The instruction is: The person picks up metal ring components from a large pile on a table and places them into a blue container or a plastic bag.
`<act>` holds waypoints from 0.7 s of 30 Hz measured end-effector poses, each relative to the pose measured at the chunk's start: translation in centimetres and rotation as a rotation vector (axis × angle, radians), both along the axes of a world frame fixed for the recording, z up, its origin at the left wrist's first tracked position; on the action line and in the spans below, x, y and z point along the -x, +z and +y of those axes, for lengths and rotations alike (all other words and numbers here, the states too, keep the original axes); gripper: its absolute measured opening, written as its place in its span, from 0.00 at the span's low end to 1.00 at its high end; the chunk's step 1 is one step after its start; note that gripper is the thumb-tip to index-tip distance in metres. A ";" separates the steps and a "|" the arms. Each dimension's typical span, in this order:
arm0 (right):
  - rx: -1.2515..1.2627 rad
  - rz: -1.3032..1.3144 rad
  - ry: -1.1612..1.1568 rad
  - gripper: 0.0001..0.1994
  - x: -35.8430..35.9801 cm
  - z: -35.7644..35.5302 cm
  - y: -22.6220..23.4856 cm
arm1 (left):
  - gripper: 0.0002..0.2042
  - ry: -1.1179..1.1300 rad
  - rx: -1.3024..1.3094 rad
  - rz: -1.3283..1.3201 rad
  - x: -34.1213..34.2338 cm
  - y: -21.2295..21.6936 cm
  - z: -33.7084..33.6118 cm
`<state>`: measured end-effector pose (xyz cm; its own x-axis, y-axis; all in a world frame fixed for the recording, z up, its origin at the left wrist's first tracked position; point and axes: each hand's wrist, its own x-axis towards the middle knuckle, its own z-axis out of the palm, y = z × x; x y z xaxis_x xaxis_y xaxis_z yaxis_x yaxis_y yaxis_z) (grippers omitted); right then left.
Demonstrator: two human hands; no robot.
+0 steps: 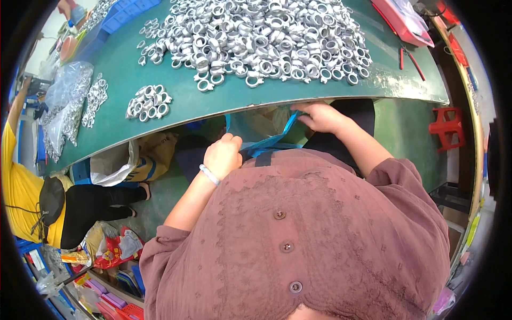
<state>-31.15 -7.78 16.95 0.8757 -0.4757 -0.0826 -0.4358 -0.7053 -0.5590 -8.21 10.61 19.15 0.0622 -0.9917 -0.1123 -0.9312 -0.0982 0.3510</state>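
A blue-rimmed plastic bag point(285, 130) hangs with its mouth spread at my lap, just under the table's near edge. My left hand point(223, 156), with a pale bangle on the wrist, is closed on the bag's left side. On the other side, my right hand point(321, 117) pinches the bag's rim between thumb and fingers. The table hides part of the bag, and its contents cannot be made out. Above it, a large heap of silver metal ring clamps point(266, 40) covers the middle of the green table point(213, 101). A smaller pile of clamps point(149, 102) lies to the left.
Red-handled pliers point(412, 63) and a pink bin point(408, 24) are at the right. Clear bags of small metal parts point(66, 101) lie at the table's left end. A person in yellow point(32, 186) stands at the left. A red stool point(447, 128) is on the right.
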 end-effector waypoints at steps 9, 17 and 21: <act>0.107 -0.018 0.042 0.23 0.9 0.1 0.4 | 0.17 0.005 0.143 0.025 -0.4 2.2 -2.3; 0.112 -0.066 0.006 0.20 1.4 1.3 2.0 | 0.11 0.173 -0.360 1.076 2.6 2.5 -7.0; 0.079 -0.018 0.052 0.19 1.2 1.1 2.3 | 0.12 0.266 -0.344 1.225 3.6 -1.9 -7.7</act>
<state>-32.31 -6.64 19.26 0.9006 -0.4336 -0.0307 -0.3878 -0.7693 -0.5077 -11.76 2.92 17.24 -0.0721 -0.8739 -0.4808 0.0374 -0.4841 0.8742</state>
